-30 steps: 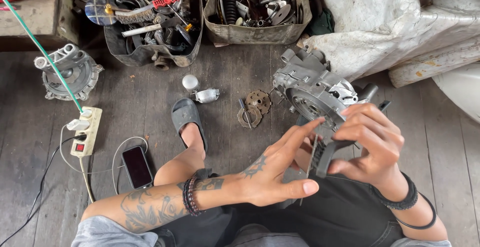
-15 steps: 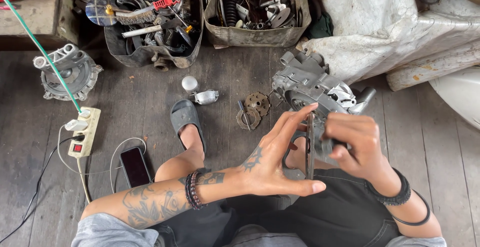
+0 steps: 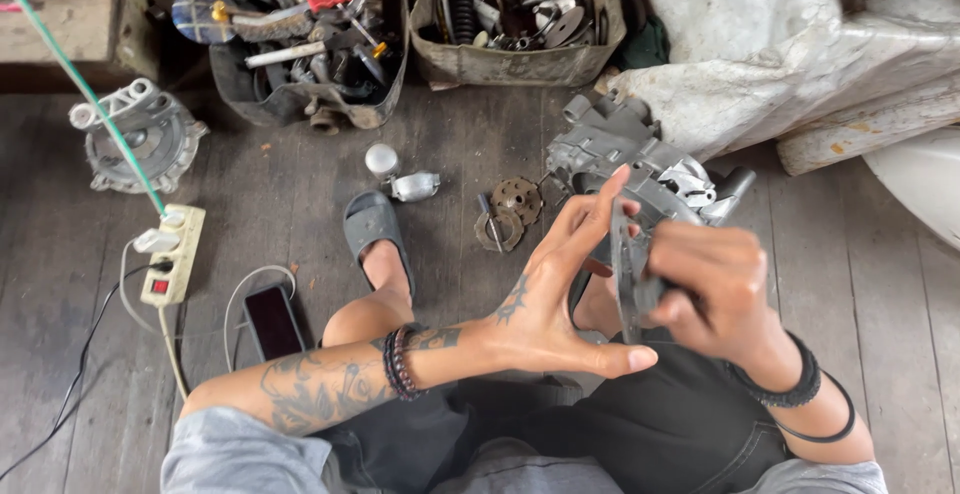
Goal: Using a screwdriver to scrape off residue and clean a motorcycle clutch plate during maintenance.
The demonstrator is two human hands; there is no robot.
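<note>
My right hand (image 3: 715,284) grips a flat dark metal plate (image 3: 628,284), held edge-on toward the camera. My left hand (image 3: 560,294) is spread open beside it, fingertips resting against the plate's left face, thumb pointing right below it. A grey cast-metal engine case (image 3: 625,154) lies on the floor just beyond both hands. Two rusty disc-shaped parts (image 3: 508,212) lie on the boards left of the case. My foot wears a grey slipper (image 3: 372,224).
Two bins of tools and spare parts (image 3: 300,44) (image 3: 520,24) stand at the back. A round metal housing (image 3: 140,139), a power strip (image 3: 172,254) and a phone (image 3: 272,319) lie at left. White sheeting (image 3: 800,44) covers the right. Small shiny parts (image 3: 400,176) lie near the slipper.
The plate has turned from nearly face-on to edge-on, and both hands have drawn closer together around it and nearer my body.
</note>
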